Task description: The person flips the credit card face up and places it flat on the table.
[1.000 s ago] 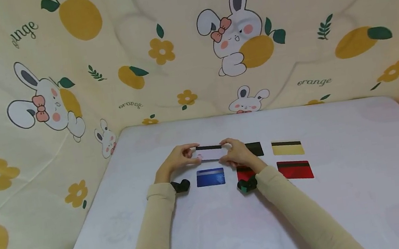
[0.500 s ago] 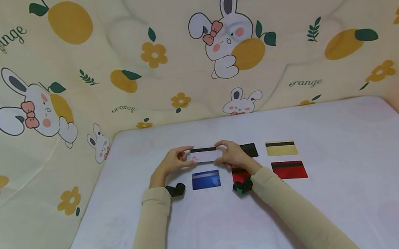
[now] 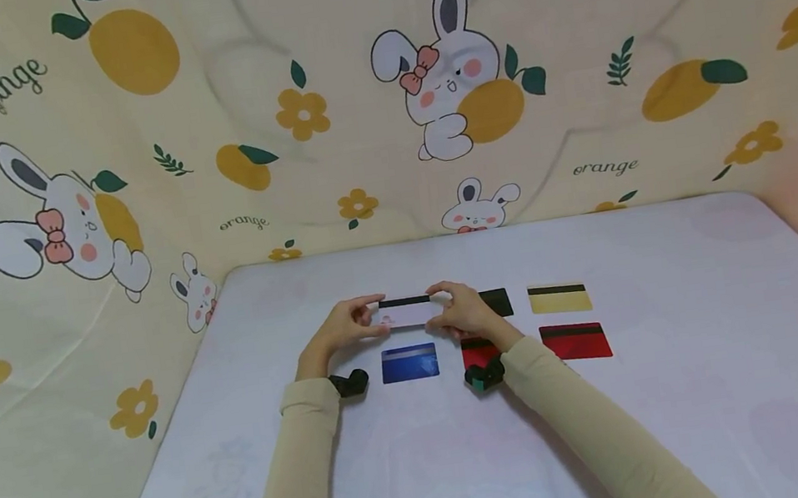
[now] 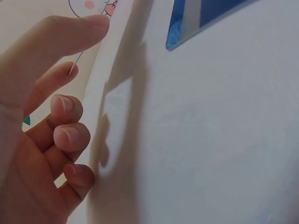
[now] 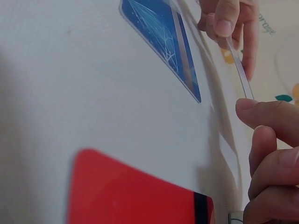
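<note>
Between both hands is a white card point(image 3: 406, 314) with a black stripe along its far edge. My left hand point(image 3: 343, 328) pinches its left end between thumb and fingers. At the right end, my right hand point(image 3: 466, 311) pinches it the same way. The right wrist view shows the card edge-on point(image 5: 239, 70), raised off the table, with a shadow beneath it. A blue card point(image 3: 410, 363) lies just nearer than the held one. Partly hidden by the right hand and wrist are a black card point(image 3: 499, 302) and a red card point(image 3: 478, 350).
Farther right lie a gold card point(image 3: 560, 301) with a dark stripe and a second red card point(image 3: 575, 342) below it. All rest flat on the white table point(image 3: 689, 379). A patterned cloth point(image 3: 352, 120) hangs behind and along the sides.
The whole head view has shifted slightly, so table and hands appear a little farther left and lower. Both hands keep pinching the white card, with no visible change of grip.
</note>
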Motion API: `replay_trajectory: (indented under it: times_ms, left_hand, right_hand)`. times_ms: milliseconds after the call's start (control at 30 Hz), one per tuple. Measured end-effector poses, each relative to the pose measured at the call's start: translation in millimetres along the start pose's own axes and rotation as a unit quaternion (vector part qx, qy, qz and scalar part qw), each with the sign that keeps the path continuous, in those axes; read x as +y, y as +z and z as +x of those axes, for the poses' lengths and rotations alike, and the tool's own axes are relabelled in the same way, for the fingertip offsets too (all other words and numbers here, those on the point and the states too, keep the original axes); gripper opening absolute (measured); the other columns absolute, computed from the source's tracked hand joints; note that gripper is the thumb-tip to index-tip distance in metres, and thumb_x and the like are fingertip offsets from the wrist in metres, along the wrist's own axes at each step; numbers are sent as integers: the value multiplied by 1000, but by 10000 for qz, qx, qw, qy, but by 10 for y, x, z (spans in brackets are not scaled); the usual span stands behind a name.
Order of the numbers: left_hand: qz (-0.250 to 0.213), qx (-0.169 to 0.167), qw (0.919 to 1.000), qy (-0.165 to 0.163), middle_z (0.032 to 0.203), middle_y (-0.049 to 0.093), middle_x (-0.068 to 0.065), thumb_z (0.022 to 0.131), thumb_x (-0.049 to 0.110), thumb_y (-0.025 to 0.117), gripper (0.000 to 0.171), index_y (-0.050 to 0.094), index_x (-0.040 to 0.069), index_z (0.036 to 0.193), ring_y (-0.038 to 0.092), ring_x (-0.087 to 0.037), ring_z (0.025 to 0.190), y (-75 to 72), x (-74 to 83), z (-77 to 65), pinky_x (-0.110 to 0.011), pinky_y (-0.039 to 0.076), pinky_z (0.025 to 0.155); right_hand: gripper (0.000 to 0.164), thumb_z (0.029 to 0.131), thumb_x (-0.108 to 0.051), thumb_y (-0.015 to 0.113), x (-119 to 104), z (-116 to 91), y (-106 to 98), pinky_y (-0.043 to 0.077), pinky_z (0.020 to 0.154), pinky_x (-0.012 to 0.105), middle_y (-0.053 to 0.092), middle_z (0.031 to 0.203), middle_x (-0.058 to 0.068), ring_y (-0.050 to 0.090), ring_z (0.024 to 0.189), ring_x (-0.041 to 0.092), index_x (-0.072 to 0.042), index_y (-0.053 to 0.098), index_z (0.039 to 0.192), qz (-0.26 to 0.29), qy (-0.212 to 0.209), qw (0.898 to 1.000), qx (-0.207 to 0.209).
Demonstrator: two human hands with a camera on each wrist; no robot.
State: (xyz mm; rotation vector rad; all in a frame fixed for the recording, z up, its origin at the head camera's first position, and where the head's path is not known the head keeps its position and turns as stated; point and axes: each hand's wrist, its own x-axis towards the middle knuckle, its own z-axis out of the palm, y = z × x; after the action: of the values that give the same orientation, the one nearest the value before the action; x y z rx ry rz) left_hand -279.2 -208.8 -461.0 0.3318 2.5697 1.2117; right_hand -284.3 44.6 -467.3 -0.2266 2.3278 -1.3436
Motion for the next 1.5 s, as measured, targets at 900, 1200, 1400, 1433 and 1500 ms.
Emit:
replay_trajectory:
  times_ms: [900, 1200, 1400, 1433, 1500]
  left_hand:
    - [76, 205, 9982, 552, 79, 47, -2, 75, 18, 83, 66, 56, 7, 134, 41, -13, 72, -6, 144, -26, -23, 36, 65]
    - [523, 216, 9960, 694, 81, 47, -1, 75, 19, 82, 66, 57, 9, 134, 43, -13, 76, 68, 279, -52, -24, 37, 69]
    - [728, 180, 9913, 1079, 78, 47, -3, 75, 16, 82, 64, 57, 6, 133, 41, -12, 71, 92, 418, -15, -22, 36, 68]
    - [744, 150, 9912, 1088, 77, 47, -3, 75, 16, 82, 64, 58, 6, 133, 41, -11, 71, 96, 437, -9, -22, 36, 68]
    - [761, 94, 9910, 1095, 77, 46, -3, 75, 16, 82, 64, 58, 6, 132, 41, -11, 71, 105, 474, 3, -22, 36, 69]
  right_hand:
    - [57, 78, -22, 79, -103, -84, -74, 36, 45, 23, 48, 51, -6, 43, 40, 8, -10, 55, 128, -423, -1059, 9929, 324]
    - [56, 77, -19, 80, -159, -109, -35, 36, 45, 22, 48, 51, -6, 43, 38, 7, -8, 56, 125, -686, -1275, 9882, 503]
    - [56, 75, -16, 81, -206, -135, -58, 36, 45, 23, 49, 52, -5, 44, 38, 7, -7, 56, 124, -683, -1328, 9871, 568]
    - [56, 75, -16, 81, -212, -138, -63, 36, 45, 23, 50, 52, -5, 44, 38, 7, -6, 56, 124, -682, -1319, 9873, 564]
    - [56, 75, -17, 81, -222, -144, -74, 37, 45, 22, 52, 53, -5, 45, 38, 7, -7, 56, 124, -734, -1294, 9872, 569]
